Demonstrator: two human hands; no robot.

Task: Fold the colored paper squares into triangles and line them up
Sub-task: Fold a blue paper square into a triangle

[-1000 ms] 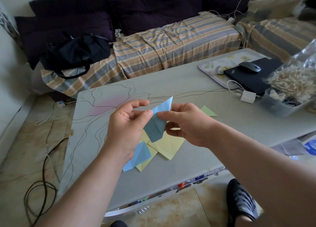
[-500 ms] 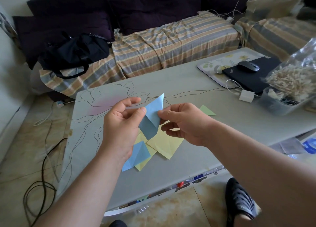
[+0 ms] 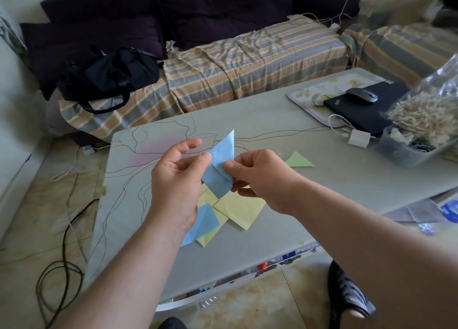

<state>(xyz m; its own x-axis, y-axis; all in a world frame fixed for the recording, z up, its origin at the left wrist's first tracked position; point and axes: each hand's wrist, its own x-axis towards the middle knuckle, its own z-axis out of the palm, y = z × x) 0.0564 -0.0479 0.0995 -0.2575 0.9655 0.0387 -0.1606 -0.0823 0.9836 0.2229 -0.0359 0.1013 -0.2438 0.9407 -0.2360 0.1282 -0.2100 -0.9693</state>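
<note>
both hands (image 3: 173, 180) pinching blue paper (image 3: 219, 165) above table (image 3: 322, 185)

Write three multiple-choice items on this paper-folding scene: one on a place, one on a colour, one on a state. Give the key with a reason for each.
1. Where is the green triangle?
A. On the table, right of the hands
B. On the sofa
C. In the plastic tub

2. What colour is the paper held in the air?
A. Yellow
B. Blue
C. Pink

3. How is that paper held?
A. Lying flat on the table
B. By the left hand only
C. By both hands

Key:
1 A: it lies flat on the table beyond the right hand.
2 B: it is light blue.
3 C: the left hand and right hand both pinch it.
</note>
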